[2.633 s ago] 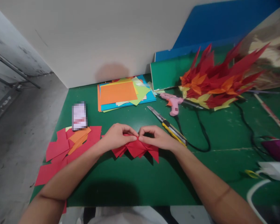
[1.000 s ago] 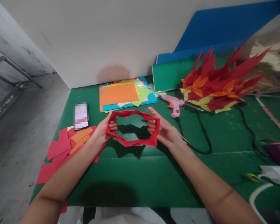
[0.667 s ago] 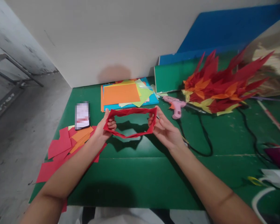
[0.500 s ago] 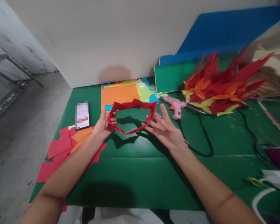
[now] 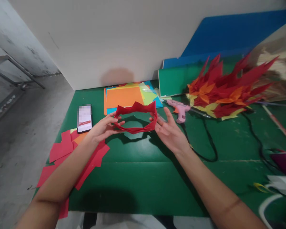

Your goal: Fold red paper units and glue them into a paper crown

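Observation:
A red paper crown [image 5: 137,108] with zigzag points, bent into a ring, is held above the green table between my two hands. My left hand [image 5: 103,128] grips its left end, thumb outside and some fingertips showing inside the ring. At the right end, my right hand [image 5: 171,136] holds the band with its fingers, one fingertip reaching inside; its thumb stands up away from the paper. The crown's shadow falls on the table beneath it.
Coloured paper sheets [image 5: 124,96] lie behind the crown. A pink glue gun [image 5: 180,111] with a black cord is to the right, near red-orange paper flames [image 5: 225,87]. At left are a phone [image 5: 85,119] and red paper pieces [image 5: 62,149].
The crown's ring has opened from a pointed front into a rounder, more even shape. My left hand has turned, its fingers now spread further along the band. My right hand has shifted slightly.

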Demonstrator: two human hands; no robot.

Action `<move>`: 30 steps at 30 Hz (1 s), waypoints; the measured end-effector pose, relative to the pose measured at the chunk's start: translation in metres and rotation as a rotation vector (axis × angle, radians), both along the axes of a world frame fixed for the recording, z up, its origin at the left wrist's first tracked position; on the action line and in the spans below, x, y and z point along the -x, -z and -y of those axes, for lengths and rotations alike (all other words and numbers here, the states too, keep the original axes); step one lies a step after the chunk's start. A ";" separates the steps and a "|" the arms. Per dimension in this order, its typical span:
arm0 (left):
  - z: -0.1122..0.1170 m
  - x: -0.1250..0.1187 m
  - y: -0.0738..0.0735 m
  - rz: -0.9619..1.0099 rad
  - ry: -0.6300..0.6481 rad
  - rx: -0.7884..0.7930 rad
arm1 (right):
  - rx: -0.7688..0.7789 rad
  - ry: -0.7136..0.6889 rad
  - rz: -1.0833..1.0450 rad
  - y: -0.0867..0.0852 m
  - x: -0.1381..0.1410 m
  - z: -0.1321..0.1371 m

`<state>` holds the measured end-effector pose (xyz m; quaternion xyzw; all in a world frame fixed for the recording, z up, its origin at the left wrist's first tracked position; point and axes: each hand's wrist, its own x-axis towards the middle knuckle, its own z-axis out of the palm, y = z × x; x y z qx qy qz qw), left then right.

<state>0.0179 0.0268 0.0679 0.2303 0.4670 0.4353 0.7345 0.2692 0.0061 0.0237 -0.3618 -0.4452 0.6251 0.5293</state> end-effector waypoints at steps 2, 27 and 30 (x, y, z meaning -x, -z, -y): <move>-0.004 0.002 -0.004 -0.014 -0.018 0.024 | 0.000 -0.009 -0.012 0.000 0.001 0.000; -0.095 0.019 0.004 -0.916 -0.191 -0.535 | -0.028 -0.226 -0.016 0.009 0.002 0.004; -0.061 0.054 -0.007 -1.177 -0.101 -0.669 | -0.059 -0.242 0.042 0.010 0.004 0.005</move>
